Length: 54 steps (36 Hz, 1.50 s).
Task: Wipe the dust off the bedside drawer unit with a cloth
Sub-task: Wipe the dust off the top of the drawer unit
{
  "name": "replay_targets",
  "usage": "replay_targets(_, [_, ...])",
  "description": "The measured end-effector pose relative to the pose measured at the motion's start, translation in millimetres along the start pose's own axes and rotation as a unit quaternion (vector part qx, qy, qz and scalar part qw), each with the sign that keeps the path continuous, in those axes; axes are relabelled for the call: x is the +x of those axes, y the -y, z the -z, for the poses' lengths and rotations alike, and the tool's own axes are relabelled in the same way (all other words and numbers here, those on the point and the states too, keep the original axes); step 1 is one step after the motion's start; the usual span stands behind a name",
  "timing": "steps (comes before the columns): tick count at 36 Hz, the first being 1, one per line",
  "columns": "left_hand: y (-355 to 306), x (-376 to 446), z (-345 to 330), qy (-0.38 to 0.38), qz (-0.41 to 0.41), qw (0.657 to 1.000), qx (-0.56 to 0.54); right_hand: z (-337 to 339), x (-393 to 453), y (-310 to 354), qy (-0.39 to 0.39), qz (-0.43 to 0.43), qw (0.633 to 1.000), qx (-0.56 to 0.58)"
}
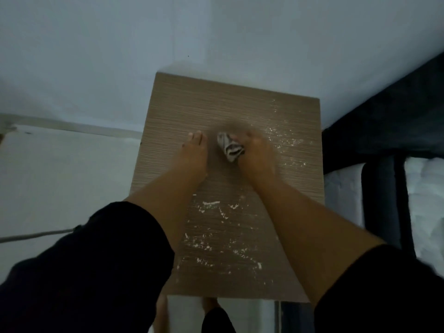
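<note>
The bedside drawer unit (182,104) has a brown wood-grain top, seen from above in the middle of the head view. White dust specks (216,239) lie on its near half and along its right side. My right hand (258,155) is shut on a bunched grey-and-black cloth (229,146) pressed onto the top near its centre; the hand is blurred. My left hand (193,152) rests flat on the top just left of the cloth, fingers together, holding nothing.
A pale wall (216,32) stands right behind the unit. A dark bed frame (384,121) with white bedding (422,200) lies close on the right. Pale floor (60,176) and a grey cable (36,235) are on the left.
</note>
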<state>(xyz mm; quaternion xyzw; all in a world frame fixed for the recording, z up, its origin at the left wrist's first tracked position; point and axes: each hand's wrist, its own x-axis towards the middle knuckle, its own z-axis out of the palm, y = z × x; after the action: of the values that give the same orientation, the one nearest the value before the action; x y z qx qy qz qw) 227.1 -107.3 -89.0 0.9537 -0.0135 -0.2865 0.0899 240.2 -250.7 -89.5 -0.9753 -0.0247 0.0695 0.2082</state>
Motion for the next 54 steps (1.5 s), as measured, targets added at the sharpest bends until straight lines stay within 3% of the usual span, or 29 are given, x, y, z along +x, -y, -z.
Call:
replay_targets(2, [-11, 11, 2, 0.005, 0.009, 1.000, 0.001, 5, 29, -6, -0.019, -0.033, 0.999, 0.029])
replay_targets(7, [-27, 33, 6, 0.039, 0.038, 0.998, 0.010, 24, 86, -12, -0.025, 0.039, 0.998, -0.039])
replay_targets(10, [-30, 43, 3, 0.037, 0.050, 0.998, 0.030, 21, 118, -18, -0.029, 0.013, 0.999, -0.025])
replay_targets(26, [-28, 52, -1, 0.046, 0.057, 0.995, 0.069, 14, 154, -21, 0.029, -0.036, 0.999, -0.028])
replay_targets(36, [-20, 48, 6, 0.054, 0.029, 0.996, 0.061, 13, 71, -26, 0.126, 0.065, 0.984, -0.108])
replay_targets(47, [-19, 11, -8, 0.031, -0.001, 1.000, -0.004, -3, -91, -26, 0.178, 0.035, 0.981, -0.065])
replay_targets(54, [-29, 8, -9, 0.023, -0.011, 1.000, 0.004, 1, -81, -29, 0.203, 0.045, 0.976, -0.061])
